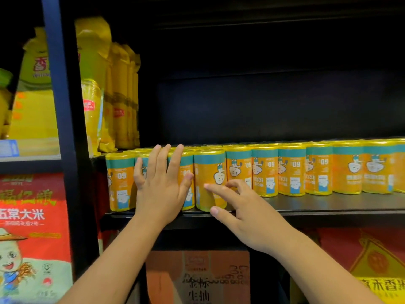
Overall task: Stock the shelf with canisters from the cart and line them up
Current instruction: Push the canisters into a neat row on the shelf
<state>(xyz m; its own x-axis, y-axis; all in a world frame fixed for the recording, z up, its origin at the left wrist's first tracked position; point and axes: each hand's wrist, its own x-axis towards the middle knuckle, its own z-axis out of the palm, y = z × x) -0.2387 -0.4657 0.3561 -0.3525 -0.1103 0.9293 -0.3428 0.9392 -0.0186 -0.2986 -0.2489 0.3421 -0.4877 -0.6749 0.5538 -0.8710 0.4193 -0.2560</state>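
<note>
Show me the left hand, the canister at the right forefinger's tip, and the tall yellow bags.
left hand (pixel 161 189), head view, back of the hand.
canister (pixel 210 165), head view, upper front of its label.
yellow bags (pixel 121 95), head view, front edge of a middle bag.

The canisters (pixel 291 170) right of the right hand's fingers (pixel 219 189) read "60". Down-left of the left hand's fingers (pixel 161 159), a red bag (pixel 32 227) reads "五常大米"; the carton (pixel 197 277) beneath both reads "金标生抽".

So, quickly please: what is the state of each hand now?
Left hand: open, flat against the canisters.
Right hand: open, index finger touching the next canister, holding nothing.
</note>
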